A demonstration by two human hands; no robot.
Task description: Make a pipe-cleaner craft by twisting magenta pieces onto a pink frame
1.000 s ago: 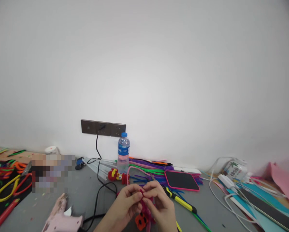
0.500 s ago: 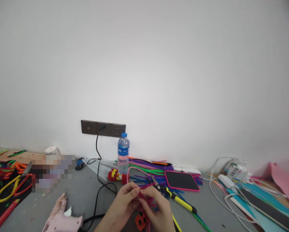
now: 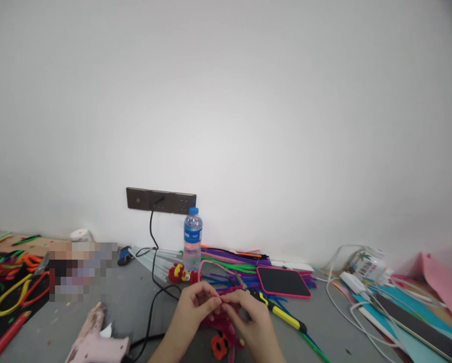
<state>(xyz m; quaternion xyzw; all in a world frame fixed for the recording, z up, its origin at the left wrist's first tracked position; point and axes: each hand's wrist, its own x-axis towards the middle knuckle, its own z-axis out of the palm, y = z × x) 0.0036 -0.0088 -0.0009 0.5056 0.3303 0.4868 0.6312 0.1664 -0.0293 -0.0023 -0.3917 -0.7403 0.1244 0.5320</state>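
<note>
L hand (image 3: 194, 308) + R hand (image 3: 251, 315) pinched, tips tog., on magenta fuzzy pc (image 3: 219, 319) btwn/below them over surface (image 3: 131, 287); prob. light, soft, bendy, so grip ends w/ fingertips, don't crush pile.

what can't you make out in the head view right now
All in the head view:
What the left hand and right hand pinch, if anything: hidden by the hands themselves.
Full shape of the magenta fuzzy piece: partly covered by the hands.
Lower end of the pink gun-shaped tool: cut off by the bottom edge.
Fine print on the bottle label: too small.
</note>
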